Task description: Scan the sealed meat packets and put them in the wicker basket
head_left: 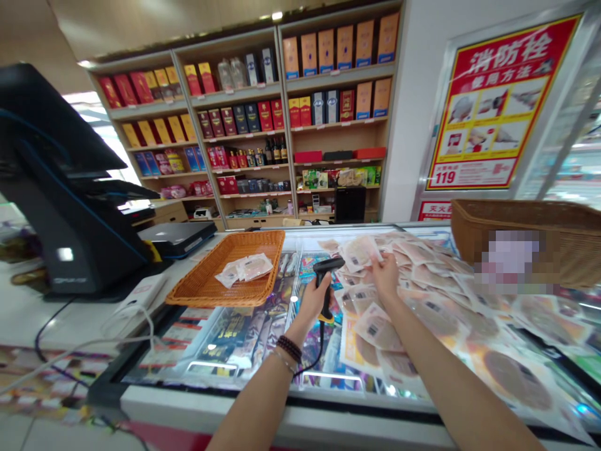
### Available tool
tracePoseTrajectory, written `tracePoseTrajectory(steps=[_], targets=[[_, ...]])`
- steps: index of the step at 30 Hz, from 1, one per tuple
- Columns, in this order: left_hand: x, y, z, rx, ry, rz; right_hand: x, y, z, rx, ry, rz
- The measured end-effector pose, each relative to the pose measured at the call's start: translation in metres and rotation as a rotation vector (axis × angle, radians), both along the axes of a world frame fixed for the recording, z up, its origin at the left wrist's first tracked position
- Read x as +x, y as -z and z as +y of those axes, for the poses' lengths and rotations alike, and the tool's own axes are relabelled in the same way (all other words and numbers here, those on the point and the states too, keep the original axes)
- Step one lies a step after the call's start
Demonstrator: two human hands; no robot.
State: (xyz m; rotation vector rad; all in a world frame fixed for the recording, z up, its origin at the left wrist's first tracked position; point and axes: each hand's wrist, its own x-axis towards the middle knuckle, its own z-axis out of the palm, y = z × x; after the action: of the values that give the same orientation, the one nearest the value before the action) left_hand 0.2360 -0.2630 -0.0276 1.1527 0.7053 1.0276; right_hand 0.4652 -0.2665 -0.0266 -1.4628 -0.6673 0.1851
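Left hand [310, 300]: grip closed around the handle of a black handheld barcode scanner [325, 282], head raised and angled toward the right hand. Its coiled cable [315, 358] drops down past the wrist. Dark beaded bracelets [289, 348] and a thin chain sit on the left wrist.

Right hand [385, 277]: grip narrow, fingers [379, 263] pinching the edge of a sealed packet of sliced meat [359, 253], lifted just above the pile and close beside the scanner head. Glare and the fingers make the exact hold a little hard to read, but the packet appears to be held rather than merely touched.

Beneath both hands: a glass-topped freezer [244, 354] with many similar flat packets [413, 313] spread and overlapping across its right half, some with barcode labels showing.

To the left on the freezer edge, an orange wicker tray [197, 289] carries a few packets [244, 269], well apart from the right hand. Far right, a brown wicker basket [554, 250] holds something hidden by a pixelated patch.

Further left on the white counter [56, 319]: a black checkout terminal [61, 188] and a dark laptop [177, 238]. Behind stand wooden shelves [244, 113] of boxed liquor and bottles, and a red fire-hydrant instruction poster [498, 103] hangs on the right.
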Motion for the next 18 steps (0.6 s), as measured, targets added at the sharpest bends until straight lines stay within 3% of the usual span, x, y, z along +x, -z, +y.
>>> tracePoseTrajectory(steps=[4,8,14,18], targets=[[-0.002,-0.006,0.006,0.075,-0.044,-0.004,-0.009,-0.018,-0.007,-0.036,-0.047,-0.097],[-0.026,-0.028,0.026,0.187,-0.185,0.002,-0.019,-0.042,0.005,-0.066,-0.096,-0.157],[-0.116,-0.078,0.044,0.328,-0.464,0.133,-0.076,-0.080,0.056,0.006,-0.294,-0.181],[-0.186,-0.093,0.045,0.357,-0.686,0.332,-0.142,-0.079,0.094,0.042,-0.456,-0.074]])
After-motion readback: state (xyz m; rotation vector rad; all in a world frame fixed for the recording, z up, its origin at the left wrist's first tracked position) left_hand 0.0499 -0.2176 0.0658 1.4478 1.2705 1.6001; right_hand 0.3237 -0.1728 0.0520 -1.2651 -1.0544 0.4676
